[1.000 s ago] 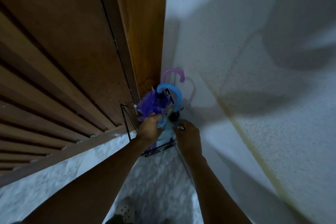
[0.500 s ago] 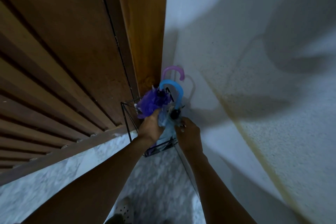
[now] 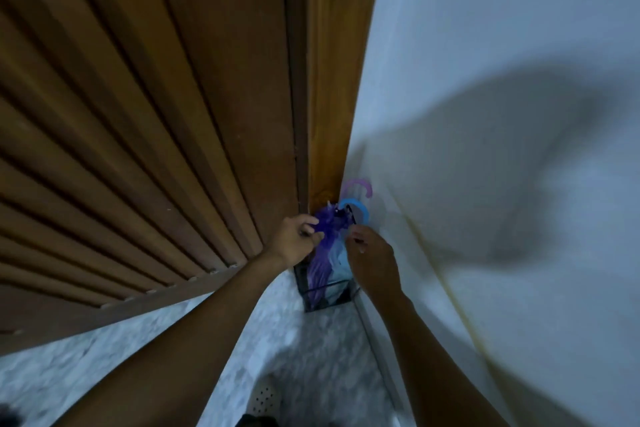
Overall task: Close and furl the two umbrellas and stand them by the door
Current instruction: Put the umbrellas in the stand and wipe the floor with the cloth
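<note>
Marble-patterned floor [image 3: 311,357] lies nearest, with the toe of a perforated shoe [image 3: 263,402] at the bottom edge; both forearms reach from there into the corner.

The left hand [image 3: 294,239] has its fingers curled in and pinches the loose folds at the top of the purple umbrella [image 3: 325,246]; the right hand [image 3: 372,253] is just beside the blue umbrella [image 3: 337,263], fingers bent close together at its upper edge; whether they grip cloth, a strap or nothing I cannot tell, since the spot is dark and blurred.

Both umbrellas are closed and stand upright, side by side and touching, in a black wire stand [image 3: 325,302] on the floor; beyond the hands the blue handle [image 3: 358,210] and the paler purple handle [image 3: 362,185] hook upward against the white wall [image 3: 485,45]; the stand sits in the angle between that wall and the wooden door [image 3: 173,114].

Standing them by the door seems done; the step in hand looks like the last tidying of the furl, as the purple canopy bunches out rather than lying snug; the next move likely calls for winding those folds tight round the shaft and fastening them, then letting go gently so neither umbrella tips.
</note>
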Motion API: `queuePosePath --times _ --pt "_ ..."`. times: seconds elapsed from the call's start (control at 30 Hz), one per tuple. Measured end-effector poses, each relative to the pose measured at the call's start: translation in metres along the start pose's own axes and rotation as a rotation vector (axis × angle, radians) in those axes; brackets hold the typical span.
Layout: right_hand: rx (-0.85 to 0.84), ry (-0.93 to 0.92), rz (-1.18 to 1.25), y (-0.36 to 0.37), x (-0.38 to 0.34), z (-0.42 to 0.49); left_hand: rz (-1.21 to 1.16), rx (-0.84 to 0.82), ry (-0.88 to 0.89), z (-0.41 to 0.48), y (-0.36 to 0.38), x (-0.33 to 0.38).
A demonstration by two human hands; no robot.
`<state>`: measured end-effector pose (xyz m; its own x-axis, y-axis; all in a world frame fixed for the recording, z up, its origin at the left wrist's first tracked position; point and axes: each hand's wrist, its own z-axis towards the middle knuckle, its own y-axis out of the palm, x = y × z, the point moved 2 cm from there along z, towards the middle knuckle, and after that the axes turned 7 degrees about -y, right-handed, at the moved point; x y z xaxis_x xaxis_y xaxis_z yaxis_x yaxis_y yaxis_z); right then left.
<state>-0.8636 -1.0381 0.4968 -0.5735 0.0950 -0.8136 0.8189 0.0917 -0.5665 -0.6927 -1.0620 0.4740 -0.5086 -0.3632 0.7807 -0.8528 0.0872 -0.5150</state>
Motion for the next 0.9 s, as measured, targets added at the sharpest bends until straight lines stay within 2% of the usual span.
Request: queuePosePath --times 0.1,0.23,0.33,0.47,0.73,0.9 --pt "-0.126 -0.060 0.009 -0.010 -0.068 -0.023 -0.062 0.043 -0.058 -0.048 -0.063 0.028" --pt "-0.055 -0.324 -0.037 -0.012 -0.164 -0.048 -0.055 0.117 -0.042 -0.113 -0.157 0.056" --pt "-0.200 -0.358 0.056 0.002 -0.233 -0.065 -0.050 0.251 -0.022 -0.160 -0.229 0.059" --pt "-0.349 -0.469 0.142 0.037 -0.329 -0.102 -0.012 0.448 -0.025 -0.229 -0.331 0.049" --pt "-0.400 -0.792 0.228 0.132 -0.507 -0.231 0.153 0.754 0.008 -0.408 -0.527 0.004" --pt "-0.464 -0.874 0.307 0.182 -0.589 -0.298 0.296 0.863 -0.026 -0.498 -0.612 -0.022"
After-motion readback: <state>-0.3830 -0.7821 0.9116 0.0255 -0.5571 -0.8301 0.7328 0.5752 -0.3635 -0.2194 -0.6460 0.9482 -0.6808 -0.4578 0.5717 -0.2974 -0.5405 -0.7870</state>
